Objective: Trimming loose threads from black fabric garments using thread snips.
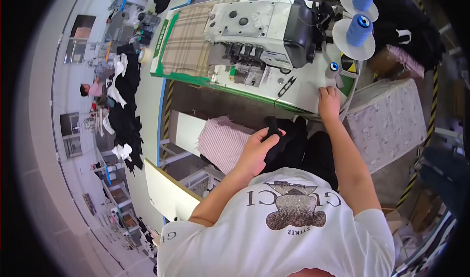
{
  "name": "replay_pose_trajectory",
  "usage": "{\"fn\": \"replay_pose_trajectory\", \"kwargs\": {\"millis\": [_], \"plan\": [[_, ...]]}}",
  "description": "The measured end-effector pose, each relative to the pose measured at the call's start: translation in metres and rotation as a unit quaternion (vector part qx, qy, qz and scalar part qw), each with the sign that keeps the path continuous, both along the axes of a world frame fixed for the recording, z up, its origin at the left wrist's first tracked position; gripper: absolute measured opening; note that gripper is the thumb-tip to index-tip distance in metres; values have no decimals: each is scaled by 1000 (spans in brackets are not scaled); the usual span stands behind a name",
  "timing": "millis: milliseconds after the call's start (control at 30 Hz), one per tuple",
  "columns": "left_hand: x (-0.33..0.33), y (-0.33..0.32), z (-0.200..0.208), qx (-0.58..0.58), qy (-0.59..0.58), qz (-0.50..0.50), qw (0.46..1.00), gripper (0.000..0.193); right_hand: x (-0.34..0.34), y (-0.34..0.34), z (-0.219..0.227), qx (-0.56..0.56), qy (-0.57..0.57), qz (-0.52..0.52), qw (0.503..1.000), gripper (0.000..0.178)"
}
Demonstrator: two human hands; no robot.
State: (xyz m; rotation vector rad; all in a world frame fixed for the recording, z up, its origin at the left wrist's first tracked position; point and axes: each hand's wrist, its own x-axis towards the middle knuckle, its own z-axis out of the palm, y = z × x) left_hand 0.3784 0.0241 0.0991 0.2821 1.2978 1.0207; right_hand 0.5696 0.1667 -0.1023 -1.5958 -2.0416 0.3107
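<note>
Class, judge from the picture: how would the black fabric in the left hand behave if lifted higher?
The black fabric would probably flop rather than stay stiff, since it bunches and folds in the left hand. It is likely light, as that one hand's grip holds its end up. Rolling seems unlikely: the visible part looks soft and crumpled.
</note>
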Motion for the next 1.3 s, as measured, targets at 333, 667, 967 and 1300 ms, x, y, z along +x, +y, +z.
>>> {"fn": "replay_pose_trajectory", "kwargs": {"millis": [333,667,967,1300], "plan": [[-22,55,-54,36,19,-163,986,33,-102,-24,-17,-4,131,30,991,28],[-77,24,-136,172,-18,-275,946,24,-126,-59,-32,32,54,-150,987,30],[-152,-9,-139,224,-184,-261,921,19,-149,-96,-22,65,27,-267,961,14],[-173,-38,-113,721,220,-133,643,19,-202,-235,82,-39,636,-90,766,14]]}}
